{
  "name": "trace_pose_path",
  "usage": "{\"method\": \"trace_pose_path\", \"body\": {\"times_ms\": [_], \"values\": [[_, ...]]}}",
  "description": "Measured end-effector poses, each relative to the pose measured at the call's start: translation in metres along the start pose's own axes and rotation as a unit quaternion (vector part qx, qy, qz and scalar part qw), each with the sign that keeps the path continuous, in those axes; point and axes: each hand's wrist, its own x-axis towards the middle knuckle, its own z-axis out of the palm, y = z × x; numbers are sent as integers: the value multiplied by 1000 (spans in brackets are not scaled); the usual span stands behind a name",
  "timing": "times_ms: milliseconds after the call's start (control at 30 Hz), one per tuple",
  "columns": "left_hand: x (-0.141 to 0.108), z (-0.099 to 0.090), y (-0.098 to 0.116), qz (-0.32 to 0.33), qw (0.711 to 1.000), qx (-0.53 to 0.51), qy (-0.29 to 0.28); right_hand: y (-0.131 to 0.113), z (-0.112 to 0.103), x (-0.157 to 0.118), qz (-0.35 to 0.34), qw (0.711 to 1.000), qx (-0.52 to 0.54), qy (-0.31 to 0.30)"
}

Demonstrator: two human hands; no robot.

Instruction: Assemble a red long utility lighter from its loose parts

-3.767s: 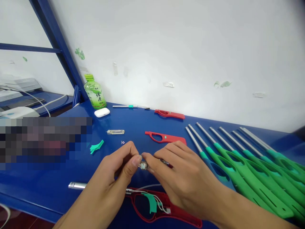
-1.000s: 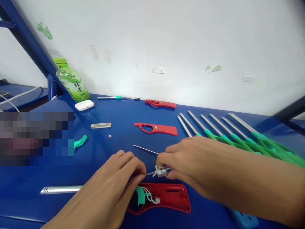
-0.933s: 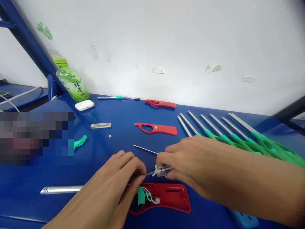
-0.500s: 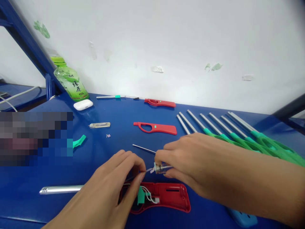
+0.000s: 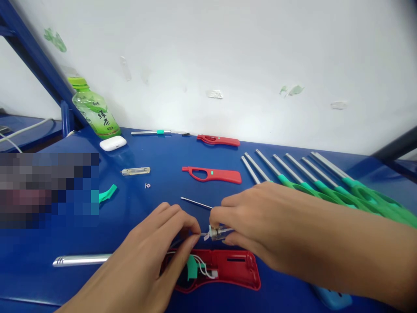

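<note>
My right hand (image 5: 250, 221) grips a small clear fuel tank (image 5: 219, 233) with a pale valve end pointing left. Just left of it, my left hand (image 5: 172, 243) pinches a thin clear tube (image 5: 203, 234) that reaches the valve end. Below both hands lies an opened red lighter shell (image 5: 237, 269) holding a green trigger piece (image 5: 192, 268) and white wires; my left hand covers its left part. A silver metal tube (image 5: 81, 260) extends left from behind that hand. Near my right fingers lies a thin metal rod (image 5: 195, 202).
Several green lighters (image 5: 352, 191) lie at right, two red shells (image 5: 215, 175) at centre back. A clear tank (image 5: 136, 171), green trigger (image 5: 108, 194), white case (image 5: 113, 143) and bottle (image 5: 96, 111) are at left. A blue object (image 5: 332, 298) sits under my right forearm.
My right hand and the tank have shifted very slightly left, nearer my left fingertips. Both hands keep their grips.
</note>
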Motion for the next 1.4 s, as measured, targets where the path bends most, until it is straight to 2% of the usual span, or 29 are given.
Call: {"method": "trace_pose_path", "body": {"times_ms": [67,433,833,1200,1400], "values": [[2,0,0,11,1000,0,5,1,2,0,-14,1000,-9,1],[3,-2,3,13,1000,-4,26,-7,-4,-1,0,999,-32,42],[3,1,4,18,999,-10,31,-4,-5,4,6,1000,20,5],[7,0,5,30,999,-4,36,-3,-2,3,3,999,31,27],[5,1,5,38,998,-7,44,-6,-9,5,13,999,26,35]]}}
